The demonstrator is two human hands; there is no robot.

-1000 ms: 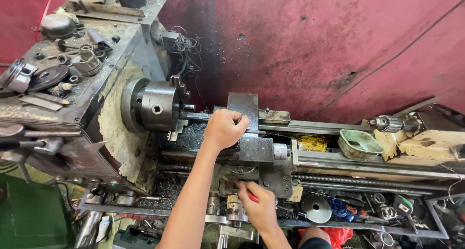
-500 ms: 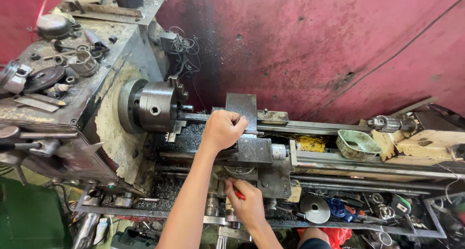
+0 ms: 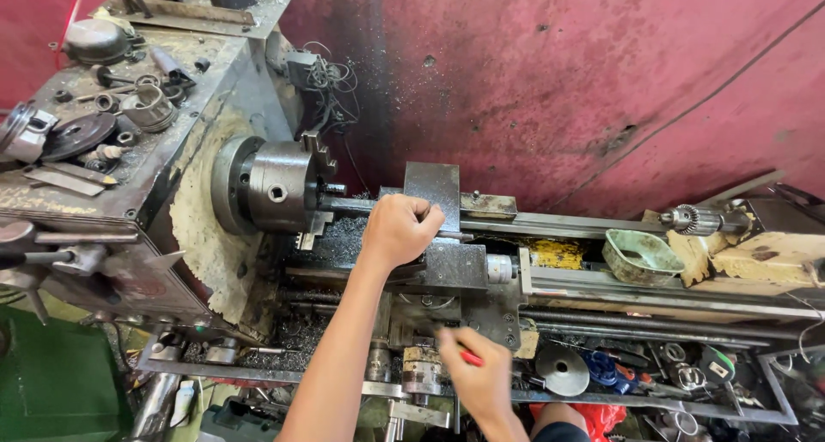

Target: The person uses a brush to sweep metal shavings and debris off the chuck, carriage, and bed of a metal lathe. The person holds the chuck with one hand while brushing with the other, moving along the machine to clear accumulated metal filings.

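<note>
While the left hand [image 3: 400, 229] lay clenched in a fist on top of the lathe's carriage [image 3: 455, 266], just in front of the upright tool post [image 3: 432, 187], what the fingers enclosed could not be told. The right hand [image 3: 479, 375] sat lower, at the apron front, fingers drawn together around a thin red tool [image 3: 469, 357], only a short red stretch of which showed; the hand was somewhat blurred.

Chuck [image 3: 277, 187]: steel, jawed, mounted on the headstock [image 3: 112, 219] at left, with a dark bar running from it toward the tool post. Dark swarf lay on the bed between chuck and carriage.

Headstock top: cluttered with a black pulley disc [image 3: 79, 134], a metal cup [image 3: 148, 107], a domed grey cap [image 3: 94, 38] and loose small parts.

Bed, right of the carriage: a yellow patch [image 3: 557, 254], then a worn greenish bowl [image 3: 641, 256] resting on the ways. A drill chuck [image 3: 688, 219] pointed left from the tailstock end, near the bowl.

Lower tray [image 3: 756, 408]: a grey disc [image 3: 562, 370], a blue part [image 3: 607, 369], rings and oddments, well apart from the left hand and just right of the right hand.

Backdrop: a stained red wall [image 3: 601, 73]; a tangle of wires [image 3: 322, 81] hung behind the headstock.
</note>
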